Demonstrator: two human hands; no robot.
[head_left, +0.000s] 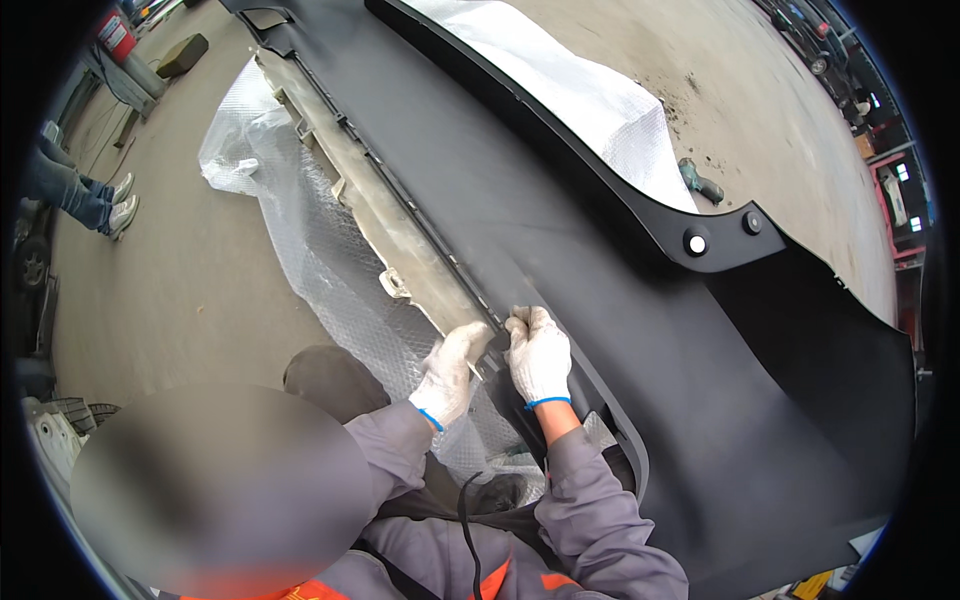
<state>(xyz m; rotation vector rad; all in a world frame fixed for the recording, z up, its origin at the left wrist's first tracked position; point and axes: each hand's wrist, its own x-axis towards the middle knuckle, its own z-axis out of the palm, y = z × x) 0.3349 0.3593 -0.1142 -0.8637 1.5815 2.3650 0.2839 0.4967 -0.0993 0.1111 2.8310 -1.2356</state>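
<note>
A large black car bumper lies slantwise in front of me. Along its left edge runs a long beige plastic strip with clip tabs, next to a narrow black slotted edge. My left hand, in a white glove with a blue cuff, is closed round the near end of the beige strip. Just right of it, my right hand, gloved alike, has its fingers pinched together at the bumper's edge. Whatever small part lies between those fingertips is hidden. Close below the right hand is a curved opening in the bumper.
Bubble wrap lies under the bumper and spreads out on both sides. A green power tool rests on the floor at the right. Another person's legs stand at the far left, near a red fire extinguisher. Vehicles are parked far right.
</note>
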